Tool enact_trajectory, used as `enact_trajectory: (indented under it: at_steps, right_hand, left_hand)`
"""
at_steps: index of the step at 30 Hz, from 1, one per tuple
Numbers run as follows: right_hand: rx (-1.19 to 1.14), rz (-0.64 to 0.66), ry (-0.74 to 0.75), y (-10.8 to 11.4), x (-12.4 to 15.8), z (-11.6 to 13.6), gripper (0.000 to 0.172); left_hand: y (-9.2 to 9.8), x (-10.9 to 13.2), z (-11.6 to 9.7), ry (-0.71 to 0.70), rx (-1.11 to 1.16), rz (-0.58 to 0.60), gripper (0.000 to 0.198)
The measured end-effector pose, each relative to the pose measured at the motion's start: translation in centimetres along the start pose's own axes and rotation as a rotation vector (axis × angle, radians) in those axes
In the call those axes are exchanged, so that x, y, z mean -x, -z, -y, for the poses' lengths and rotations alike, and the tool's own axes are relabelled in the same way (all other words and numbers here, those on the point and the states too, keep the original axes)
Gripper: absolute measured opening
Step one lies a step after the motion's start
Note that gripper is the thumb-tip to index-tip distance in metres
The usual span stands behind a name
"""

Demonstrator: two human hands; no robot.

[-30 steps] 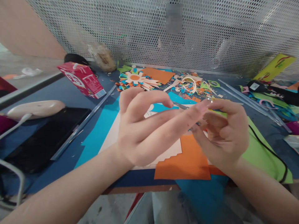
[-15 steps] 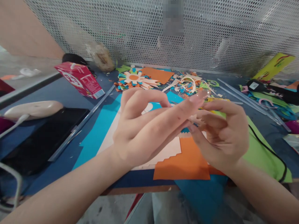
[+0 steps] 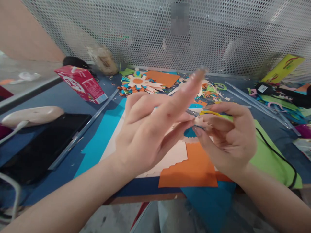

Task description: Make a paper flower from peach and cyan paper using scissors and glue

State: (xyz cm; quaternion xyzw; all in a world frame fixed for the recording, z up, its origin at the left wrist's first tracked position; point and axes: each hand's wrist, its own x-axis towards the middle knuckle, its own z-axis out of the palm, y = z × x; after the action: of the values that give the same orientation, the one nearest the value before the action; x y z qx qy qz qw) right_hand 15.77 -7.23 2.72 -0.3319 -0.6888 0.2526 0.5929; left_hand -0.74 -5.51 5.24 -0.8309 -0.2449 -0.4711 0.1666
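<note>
My left hand [image 3: 148, 129] points its index finger upward, while its thumb and another finger pinch the edge of a small paper piece. Opposite it, my right hand [image 3: 230, 139] is closed with its thumb and fingers on the same cream paper piece with a toothed edge [image 3: 204, 122]. Just beyond the fingers show the yellow handle and metal pivot of scissors [image 3: 209, 112]; whether the right hand grips them is unclear. Below the hands appears a blue toothed paper shape [image 3: 190, 132] with a cream border. Under them lie cream paper [image 3: 173, 157] and orange paper [image 3: 189, 173].
Paper scraps and a layered paper flower [image 3: 139, 81] lie at the back by the perforated metal panel [image 3: 145, 35]. A red carton [image 3: 81, 84], a black phone-like slab [image 3: 46, 142] and a white device [image 3: 32, 116] are left. Green paper [image 3: 272, 155] lies right, crossed by a black cord.
My left index finger has lifted from near the right hand to point upward. More of the toothed paper piece and the scissors' pivot now shows between the hands.
</note>
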Motion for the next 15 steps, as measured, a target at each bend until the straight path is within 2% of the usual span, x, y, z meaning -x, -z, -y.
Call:
enact_trajectory:
  at_steps: [4,6,10,15]
  right_hand:
    - [0.056,0.000,0.001,0.0,0.0,0.0,0.031]
    - [0.086,-0.001,0.025,0.0,-0.1,0.1,0.029]
    - [0.145,0.010,0.072,0.2,-0.5,0.5,0.028]
    - [0.270,0.007,0.160,0.3,-1.2,0.8,0.025]
  left_hand:
    - [0.0,-0.2,-0.2,-0.025,-0.036,0.018,0.021]
    - [0.0,-0.1,-0.3,-0.005,-0.071,0.059,0.025]
    - [-0.1,0.4,-0.2,0.031,-0.028,0.059,0.033]
    - [-0.1,1.0,0.2,-0.139,-0.122,-0.010,0.055]
